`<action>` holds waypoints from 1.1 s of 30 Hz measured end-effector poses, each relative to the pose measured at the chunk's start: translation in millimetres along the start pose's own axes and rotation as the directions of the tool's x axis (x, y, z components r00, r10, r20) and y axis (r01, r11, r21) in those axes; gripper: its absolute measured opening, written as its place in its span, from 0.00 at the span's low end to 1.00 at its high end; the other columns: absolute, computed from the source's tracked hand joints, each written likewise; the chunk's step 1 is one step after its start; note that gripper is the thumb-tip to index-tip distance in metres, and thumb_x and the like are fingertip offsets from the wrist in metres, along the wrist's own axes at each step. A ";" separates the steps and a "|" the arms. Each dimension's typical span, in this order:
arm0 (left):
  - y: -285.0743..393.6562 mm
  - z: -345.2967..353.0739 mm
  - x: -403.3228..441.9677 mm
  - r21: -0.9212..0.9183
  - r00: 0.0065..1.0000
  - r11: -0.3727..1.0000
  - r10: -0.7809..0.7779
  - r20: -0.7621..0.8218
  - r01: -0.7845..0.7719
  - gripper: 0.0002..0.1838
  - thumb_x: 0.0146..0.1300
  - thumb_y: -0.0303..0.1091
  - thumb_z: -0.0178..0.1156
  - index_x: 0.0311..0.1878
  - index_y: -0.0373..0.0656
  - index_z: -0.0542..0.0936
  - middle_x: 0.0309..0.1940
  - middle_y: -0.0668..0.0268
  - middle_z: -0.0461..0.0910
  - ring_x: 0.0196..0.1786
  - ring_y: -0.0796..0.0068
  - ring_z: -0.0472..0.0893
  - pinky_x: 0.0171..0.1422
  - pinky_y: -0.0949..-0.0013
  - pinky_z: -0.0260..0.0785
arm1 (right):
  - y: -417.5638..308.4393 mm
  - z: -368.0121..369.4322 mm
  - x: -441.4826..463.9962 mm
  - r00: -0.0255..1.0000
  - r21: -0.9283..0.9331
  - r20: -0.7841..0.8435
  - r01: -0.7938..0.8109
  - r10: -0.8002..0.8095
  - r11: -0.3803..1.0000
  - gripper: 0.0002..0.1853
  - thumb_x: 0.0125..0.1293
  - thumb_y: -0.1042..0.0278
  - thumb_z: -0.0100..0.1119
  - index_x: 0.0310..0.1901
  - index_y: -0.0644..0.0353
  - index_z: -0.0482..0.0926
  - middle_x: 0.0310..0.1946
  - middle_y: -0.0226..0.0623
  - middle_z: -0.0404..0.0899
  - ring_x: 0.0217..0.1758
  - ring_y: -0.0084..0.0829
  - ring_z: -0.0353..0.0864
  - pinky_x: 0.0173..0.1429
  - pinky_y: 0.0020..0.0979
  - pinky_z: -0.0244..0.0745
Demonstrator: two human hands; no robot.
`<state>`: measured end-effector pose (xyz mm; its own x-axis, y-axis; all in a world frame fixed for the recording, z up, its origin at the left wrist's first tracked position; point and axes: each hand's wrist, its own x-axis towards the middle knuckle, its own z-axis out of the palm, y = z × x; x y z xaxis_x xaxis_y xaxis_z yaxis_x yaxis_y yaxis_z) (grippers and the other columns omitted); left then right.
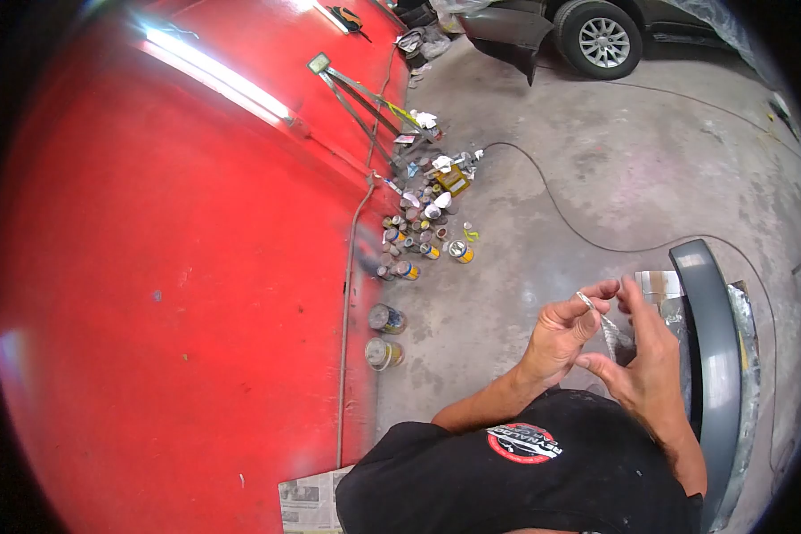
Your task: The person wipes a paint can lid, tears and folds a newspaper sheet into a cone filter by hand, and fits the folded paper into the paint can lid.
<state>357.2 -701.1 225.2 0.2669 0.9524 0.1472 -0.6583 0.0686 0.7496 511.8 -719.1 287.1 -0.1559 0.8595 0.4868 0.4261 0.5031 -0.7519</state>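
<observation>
My left hand (562,336) is raised in front of my chest, thumb and fingers pinched on a thin, whitish, twisted strip (610,331). The strip slants down from those fingertips into the space between my hands; its exact kind is unclear. Facing it, my right hand (643,349) is held upright with thumb and fingers apart, and no object shows in its grip. Just right of this hand stands a long, curved, dark grey car panel (719,347), glossy along its face. Part of its near side is hidden behind my right arm.
Cans and bottles (423,227) crowd the floor along the red wall (196,267), with two larger cans (384,354) closer to me. A hose (552,200) snakes across the concrete. A dark car (507,31) is parked at the top. Newspaper (307,498) lies at lower left.
</observation>
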 end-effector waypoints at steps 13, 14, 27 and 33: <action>34.8 -15.4 -6.0 0.308 0.990 0.942 0.113 0.082 -0.133 0.14 0.60 0.29 0.65 0.49 0.37 0.79 0.48 0.55 0.78 0.45 0.71 0.80 0.44 0.73 0.77 | -3.5 -9.4 -5.0 0.992 -0.174 0.024 0.128 -0.126 0.976 0.18 0.48 0.69 0.71 0.43 0.61 0.81 0.20 0.34 0.76 0.22 0.34 0.75 0.27 0.35 0.66; 36.2 -15.5 -6.9 0.321 0.987 0.935 0.128 0.095 -0.152 0.14 0.60 0.28 0.65 0.48 0.36 0.79 0.45 0.54 0.80 0.41 0.71 0.81 0.42 0.72 0.77 | -4.4 -11.3 -3.2 0.981 -0.215 0.011 0.190 -0.192 0.958 0.18 0.48 0.69 0.71 0.42 0.60 0.82 0.20 0.32 0.75 0.22 0.33 0.73 0.27 0.34 0.64; 35.9 -16.4 -7.5 0.378 0.935 0.855 0.322 0.148 -0.355 0.09 0.59 0.29 0.66 0.40 0.35 0.81 0.38 0.54 0.82 0.33 0.70 0.82 0.35 0.70 0.78 | -11.2 -19.0 2.6 0.967 -0.252 0.058 0.256 -0.249 0.933 0.18 0.46 0.71 0.71 0.41 0.60 0.82 0.23 0.29 0.77 0.22 0.29 0.72 0.27 0.32 0.61; 30.9 -12.9 -4.7 0.592 0.880 0.657 0.412 0.237 -0.467 0.12 0.55 0.31 0.69 0.41 0.36 0.82 0.37 0.56 0.82 0.37 0.72 0.82 0.38 0.73 0.77 | -17.1 -5.2 9.2 0.951 -0.153 -0.048 0.294 -0.304 0.943 0.15 0.47 0.77 0.67 0.39 0.63 0.80 0.28 0.33 0.79 0.28 0.31 0.77 0.31 0.33 0.66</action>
<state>326.5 -699.6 239.3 0.1305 0.7958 0.5913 -0.1403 -0.5756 0.8056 507.7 -720.4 306.8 -0.2353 0.6602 0.7133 0.4922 0.7137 -0.4983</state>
